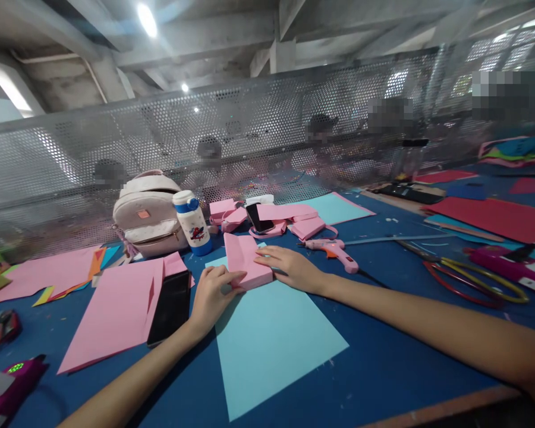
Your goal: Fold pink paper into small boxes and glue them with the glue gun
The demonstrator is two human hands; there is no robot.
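A folded pink paper box (248, 261) with one flap standing up rests on a light blue sheet of paper (276, 333). My left hand (211, 297) pinches its near left corner between thumb and fingers. On the box's right side lies my right hand (292, 267), fingers stretched over the top and thumb under, near the edge. A pink glue gun (332, 248) lies just beyond my right hand. Left of my left hand, a black phone (172, 306) overlaps pink paper sheets (116, 312).
A backpack (149, 214) and a bottle (194, 229) stand at the back, before a perforated metal screen (258, 125). Pink paper pieces (307, 226) lie beyond the box. Scissors (472, 276) and red paper (494, 217) are on the right. More pink paper (49, 276) lies left.
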